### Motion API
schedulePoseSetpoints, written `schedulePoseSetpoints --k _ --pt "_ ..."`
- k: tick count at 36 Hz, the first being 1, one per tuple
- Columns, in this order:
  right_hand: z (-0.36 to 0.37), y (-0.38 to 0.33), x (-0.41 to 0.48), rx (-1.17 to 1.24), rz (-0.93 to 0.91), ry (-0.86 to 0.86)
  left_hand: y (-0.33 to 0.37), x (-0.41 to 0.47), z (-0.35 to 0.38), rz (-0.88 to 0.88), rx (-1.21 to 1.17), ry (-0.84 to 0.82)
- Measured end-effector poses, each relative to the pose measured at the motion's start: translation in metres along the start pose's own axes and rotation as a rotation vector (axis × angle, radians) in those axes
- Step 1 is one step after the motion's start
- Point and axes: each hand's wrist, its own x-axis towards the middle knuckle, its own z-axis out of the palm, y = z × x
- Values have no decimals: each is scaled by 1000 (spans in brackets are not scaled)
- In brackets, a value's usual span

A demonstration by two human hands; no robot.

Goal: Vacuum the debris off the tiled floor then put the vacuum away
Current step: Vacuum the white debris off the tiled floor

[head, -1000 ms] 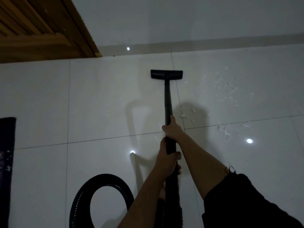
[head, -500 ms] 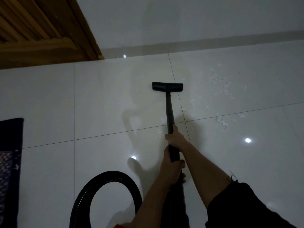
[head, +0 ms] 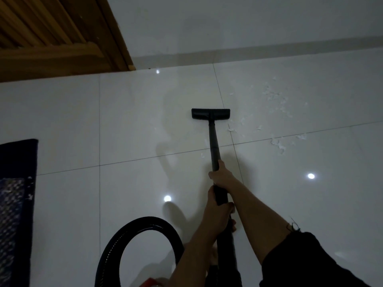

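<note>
A black vacuum wand [head: 213,141] runs from my hands out to its flat floor head [head: 210,114], which rests on the white tiled floor [head: 128,125]. My right hand [head: 222,174] grips the wand higher up. My left hand [head: 218,212] grips it lower, just behind the right. White debris scraps [head: 276,100] lie scattered to the right of the head, with more scraps [head: 278,144] near the tile joint. The black ribbed hose [head: 132,226] loops on the floor at bottom left.
A wooden louvred door [head: 51,32] stands at the top left, with the white wall and skirting [head: 248,51] beyond the tiles. A dark patterned rug [head: 16,193] lies along the left edge. A small red part [head: 150,282] shows at the bottom edge.
The floor head has been drawn back toward me from near the skirting, by about one tile length. Both hands keep their grip on the wand.
</note>
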Motion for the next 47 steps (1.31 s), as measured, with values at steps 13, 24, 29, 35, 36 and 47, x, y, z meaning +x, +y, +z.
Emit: schedulePoseSetpoints --k 13,24,29,35,36,47 --pt "-2 30 -16 -39 -16 -10 -25 -17 26 4 -40 31" --pt "0 55 -32 -75 -18 -38 -45 -33 44 -1 -73 68" --pt "2 66 -44 -81 -25 -33 -57 -43 52 -17 -75 80" --pt "8 79 -57 -79 -8 -29 -67 -58 55 -6 -75 65" --pt "10 81 -59 -74 -6 -30 -69 -61 55 -5 -72 62" --pt "40 103 -89 -55 11 -4 -101 -96 46 11 -58 58"
